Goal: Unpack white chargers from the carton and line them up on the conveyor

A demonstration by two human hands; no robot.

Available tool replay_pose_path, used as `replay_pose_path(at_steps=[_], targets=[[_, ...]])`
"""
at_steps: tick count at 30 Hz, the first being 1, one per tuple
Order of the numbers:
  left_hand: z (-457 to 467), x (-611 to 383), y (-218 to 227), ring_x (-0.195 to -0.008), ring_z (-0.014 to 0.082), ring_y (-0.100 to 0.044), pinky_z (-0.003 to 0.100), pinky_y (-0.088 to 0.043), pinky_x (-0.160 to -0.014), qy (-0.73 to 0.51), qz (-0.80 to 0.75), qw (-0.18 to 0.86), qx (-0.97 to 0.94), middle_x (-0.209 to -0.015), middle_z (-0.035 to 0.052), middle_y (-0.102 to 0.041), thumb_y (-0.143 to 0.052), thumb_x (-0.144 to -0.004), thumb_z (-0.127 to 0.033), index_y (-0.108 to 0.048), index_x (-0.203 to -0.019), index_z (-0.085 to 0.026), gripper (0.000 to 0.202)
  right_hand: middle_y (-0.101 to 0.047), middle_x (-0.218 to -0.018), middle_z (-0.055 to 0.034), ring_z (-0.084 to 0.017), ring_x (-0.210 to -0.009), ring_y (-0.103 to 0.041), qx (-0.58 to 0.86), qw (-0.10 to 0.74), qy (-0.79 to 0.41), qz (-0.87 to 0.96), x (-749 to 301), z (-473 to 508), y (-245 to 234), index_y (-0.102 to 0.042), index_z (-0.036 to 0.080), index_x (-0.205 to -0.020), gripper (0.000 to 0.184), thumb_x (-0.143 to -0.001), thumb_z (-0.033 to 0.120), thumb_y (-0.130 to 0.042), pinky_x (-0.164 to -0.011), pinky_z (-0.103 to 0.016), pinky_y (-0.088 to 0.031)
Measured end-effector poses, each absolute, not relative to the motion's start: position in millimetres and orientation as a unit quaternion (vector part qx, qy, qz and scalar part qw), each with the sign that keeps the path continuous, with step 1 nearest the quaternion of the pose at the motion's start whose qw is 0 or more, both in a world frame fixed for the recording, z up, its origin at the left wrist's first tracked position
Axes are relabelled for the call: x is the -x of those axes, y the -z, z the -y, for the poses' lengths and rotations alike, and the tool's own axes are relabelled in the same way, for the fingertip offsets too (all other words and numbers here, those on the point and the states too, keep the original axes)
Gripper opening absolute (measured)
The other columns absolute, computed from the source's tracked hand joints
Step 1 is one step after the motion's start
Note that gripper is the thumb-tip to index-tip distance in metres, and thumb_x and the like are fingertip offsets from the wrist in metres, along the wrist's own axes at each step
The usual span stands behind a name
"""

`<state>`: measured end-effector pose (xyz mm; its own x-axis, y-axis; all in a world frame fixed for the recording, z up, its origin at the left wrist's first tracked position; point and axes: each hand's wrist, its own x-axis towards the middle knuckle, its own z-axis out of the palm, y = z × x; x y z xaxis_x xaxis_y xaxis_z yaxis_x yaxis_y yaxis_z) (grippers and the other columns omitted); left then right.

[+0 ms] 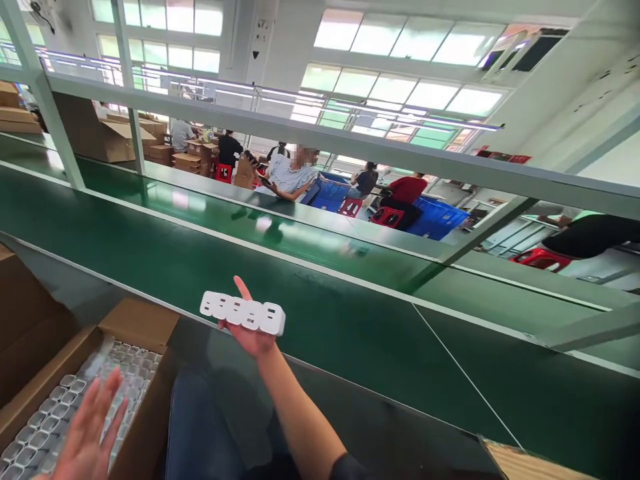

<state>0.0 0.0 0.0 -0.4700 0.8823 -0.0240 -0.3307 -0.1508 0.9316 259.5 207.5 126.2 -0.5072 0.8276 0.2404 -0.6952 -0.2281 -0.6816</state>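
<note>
As the right hand (254, 341) holds white blocks (243, 312), left hand (86, 440) blurred, fingers (113, 383) wide, apparently over a carton (141, 323)

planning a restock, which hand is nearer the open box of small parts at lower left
Left: the left hand overlaps the open box in view; the right hand is farther right, by the near edge of the green belt, holding white blocks.

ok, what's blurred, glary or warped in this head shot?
Head view: left hand smeared, likely motion; white blocks on the right hand fairly crisp. Head view: windows nearly blown out, bright reflections on the far belt. Head view: room tilted, near belt bowing along its left edge.
</note>
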Motion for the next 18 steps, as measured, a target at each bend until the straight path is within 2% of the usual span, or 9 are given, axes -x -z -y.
replay_pose_path(at_steps=[2,4,7,13,18], targets=[[19,-12,40,-0.152,0.0322,-0.024,0.059,-0.016,-0.127,-0.656,-0.559,0.425,-0.276,-0.157,-0.0070,-0.042,-0.032,-0.081,-0.082,-0.042,-0.144,-0.046,0.074,-0.071,-0.109,-0.0049,-0.022,-0.084,-0.063,0.060,0.459,-0.806,0.369,-226,-212,-125,-0.039,0.031,-0.149,0.107,-0.057,0.064,-0.081,-0.075,-0.038,-0.049],[50,-28,78,-0.151,0.0290,-0.027,0.056,-0.019,-0.126,-0.573,-0.634,0.427,-0.295,-0.156,-0.0104,-0.042,-0.031,-0.086,-0.077,-0.045,-0.142,-0.049,0.065,-0.070,-0.111,-0.0037,-0.020,-0.081,-0.062,0.044,0.434,-0.830,0.347,-196,-211,-121,-0.044,0.033,-0.146,0.100,-0.058,0.069,-0.076,-0.074,-0.037,-0.050],[95,-57,108,-0.149,0.0289,-0.033,0.052,-0.022,-0.126,-0.499,-0.675,0.459,-0.291,-0.155,-0.0050,-0.046,-0.043,-0.087,-0.073,-0.053,-0.140,-0.040,0.063,-0.069,-0.111,-0.0032,-0.020,-0.081,-0.061,0.023,0.401,-0.857,0.323,-159,-202,-115,-0.049,0.034,-0.142,0.095,-0.060,0.076,-0.068,-0.071,-0.035,-0.050],[119,-105,90,-0.150,0.0234,-0.032,0.046,-0.028,-0.124,-0.425,-0.723,0.444,-0.314,-0.160,0.0023,-0.038,-0.032,-0.099,-0.056,-0.041,-0.150,-0.028,0.059,-0.066,-0.107,-0.0013,-0.018,-0.080,-0.059,0.008,0.334,-0.890,0.310,-117,-183,-102,-0.051,0.036,-0.142,0.096,-0.058,0.078,-0.067,-0.067,-0.032,-0.048],[121,-103,96,-0.143,0.0219,-0.044,0.043,-0.041,-0.118,-0.347,-0.804,0.349,-0.335,-0.154,0.0052,-0.048,-0.033,-0.101,-0.047,-0.044,-0.149,-0.027,0.053,-0.066,-0.111,-0.0022,-0.019,-0.083,-0.058,0.056,0.299,-0.897,0.320,-108,-180,-77,-0.053,0.037,-0.141,0.096,-0.055,0.077,-0.069,-0.068,-0.032,-0.046]])
